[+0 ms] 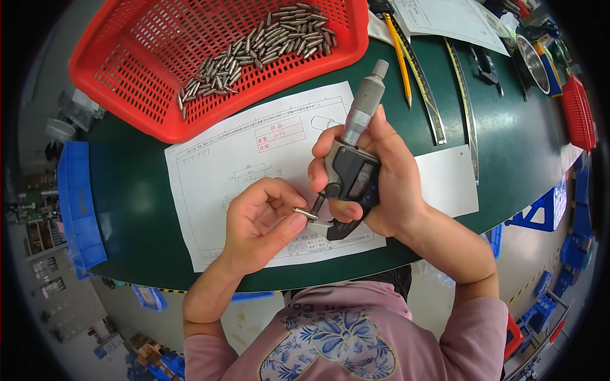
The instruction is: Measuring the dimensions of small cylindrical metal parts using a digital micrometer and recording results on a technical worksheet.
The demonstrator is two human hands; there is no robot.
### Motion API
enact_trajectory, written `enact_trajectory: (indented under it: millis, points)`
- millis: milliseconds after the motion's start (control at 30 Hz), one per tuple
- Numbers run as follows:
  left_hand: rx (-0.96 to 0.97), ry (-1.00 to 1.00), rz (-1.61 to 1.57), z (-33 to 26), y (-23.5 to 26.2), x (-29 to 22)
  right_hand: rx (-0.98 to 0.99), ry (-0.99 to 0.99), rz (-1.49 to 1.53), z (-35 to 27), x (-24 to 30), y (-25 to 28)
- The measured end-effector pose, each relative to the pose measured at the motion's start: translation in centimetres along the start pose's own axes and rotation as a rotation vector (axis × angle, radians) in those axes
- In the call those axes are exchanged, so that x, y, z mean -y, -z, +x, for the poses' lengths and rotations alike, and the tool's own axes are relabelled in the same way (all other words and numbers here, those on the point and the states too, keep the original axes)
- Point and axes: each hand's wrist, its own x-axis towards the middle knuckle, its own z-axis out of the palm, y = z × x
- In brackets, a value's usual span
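Note:
My right hand (394,168) is wrapped round a digital micrometer (356,171), whose silver thimble points up and away. Between the thumb and fingers of my left hand (260,222) is a small shiny metal pin (305,213). The pin lies at the micrometer's measuring gap, by the end of the spindle; whether both faces touch it I cannot tell. Beneath both hands is a printed drawing sheet (210,171) with a red stamped box. Beyond it stands a red perforated basket (127,101) holding a heap of similar metal pins (273,41).
On the green table (508,133) lie a yellow pencil (400,57), steel rulers (460,95), a caliper (488,66) and more paper (448,181). A metal bowl (532,63) and a smaller red basket (577,114) are at the right. A blue bin (81,209) stands off the left edge.

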Motion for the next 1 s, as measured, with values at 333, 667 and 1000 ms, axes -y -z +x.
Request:
enact_trajectory:
  millis: [333, 667, 1000]
  points:
    - [0.025, 0.013, 0.008, 0.05, -0.21, -0.12, -0.039, -0.027, -0.028, -0.15, 0.13, -0.13]
    - [-0.027, 0.025, -0.001, -0.03, -0.37, -0.34, -0.022, -0.002, 0.008, -0.02, -0.24, -0.04]
    - [0.010, -0.044, 0.031, -0.10, -0.11, -0.13, -0.068, -0.036, 0.038, -0.10, -0.06, -0.05]
